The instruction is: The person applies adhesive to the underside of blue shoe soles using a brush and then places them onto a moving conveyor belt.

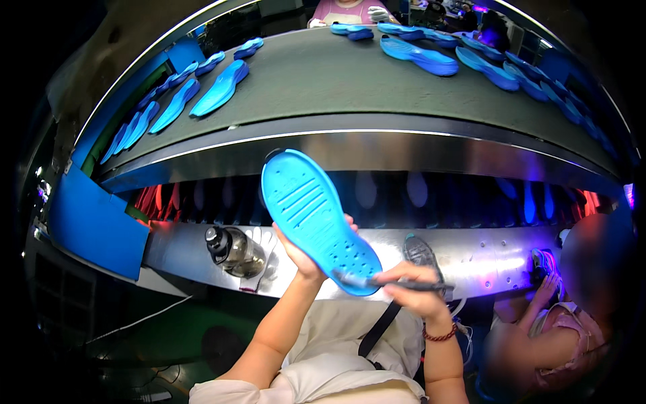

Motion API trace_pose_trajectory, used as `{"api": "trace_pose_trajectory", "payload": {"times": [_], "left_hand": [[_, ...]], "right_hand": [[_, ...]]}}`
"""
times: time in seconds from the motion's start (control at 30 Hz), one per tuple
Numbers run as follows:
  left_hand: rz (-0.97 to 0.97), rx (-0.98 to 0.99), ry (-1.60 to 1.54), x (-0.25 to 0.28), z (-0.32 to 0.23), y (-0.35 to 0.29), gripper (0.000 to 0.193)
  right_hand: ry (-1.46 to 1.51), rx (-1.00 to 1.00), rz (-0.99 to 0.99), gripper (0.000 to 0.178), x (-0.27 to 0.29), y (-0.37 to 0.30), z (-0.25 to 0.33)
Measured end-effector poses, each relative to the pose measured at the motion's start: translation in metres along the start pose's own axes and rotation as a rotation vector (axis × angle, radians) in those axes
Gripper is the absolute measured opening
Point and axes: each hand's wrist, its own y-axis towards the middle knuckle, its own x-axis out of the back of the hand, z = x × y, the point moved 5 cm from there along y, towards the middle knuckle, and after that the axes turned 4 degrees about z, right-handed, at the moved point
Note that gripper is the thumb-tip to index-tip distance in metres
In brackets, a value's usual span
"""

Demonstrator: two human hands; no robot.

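A bright blue shoe sole (313, 209) with grooves, small holes and a black piece at its far end is held tilted above the steel ledge. My left hand (301, 257) is closed on its left side, partly hidden beneath it, with fingertips showing at the right edge. In my right hand (414, 289) is a dark-handled brush (431, 286), gripped between thumb and fingers. Its blurred bristles meet the near end of the sole. Just beyond the right hand, a dark shoe (420, 250) lies on the ledge.
A clear bottle with a black lid (235, 250) stands on the steel ledge (471, 249) at left. Beyond runs a dark green conveyor belt (303, 87) carrying several blue soles (417, 55). A co-worker (552, 330) sits at right; another person (346, 12) is across the belt.
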Motion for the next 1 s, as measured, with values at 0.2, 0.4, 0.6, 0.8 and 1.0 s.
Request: {"api": "trace_pose_trajectory", "payload": {"times": [0.2, 0.4, 0.6, 0.8, 1.0], "left_hand": [[-0.011, 0.015, -0.023, -0.003, -0.003, -0.007, 0.101], [0.041, -0.018, 0.022, 0.002, -0.004, -0.006, 0.099], [-0.043, -0.047, 0.032, -0.001, -0.002, -0.003, 0.098], [-0.003, -0.014, 0.060, -0.007, -0.004, -0.005, 0.100], [0.003, -0.026, -0.013, -0.006, -0.008, -0.010, 0.102]], "right_hand": [[0.291, -0.055, -0.010, 0.019, 0.006, -0.010, 0.002], [0.049, 0.118, 0.198, 0.022, -0.008, -0.010, 0.009], [0.081, -0.044, -0.021, 0.019, -0.001, -0.003, -0.003], [0.275, -0.083, -0.097, 0.019, 0.003, -0.010, -0.001], [0.229, -0.009, -0.186, 0.017, -0.002, -0.010, -0.025]]}}
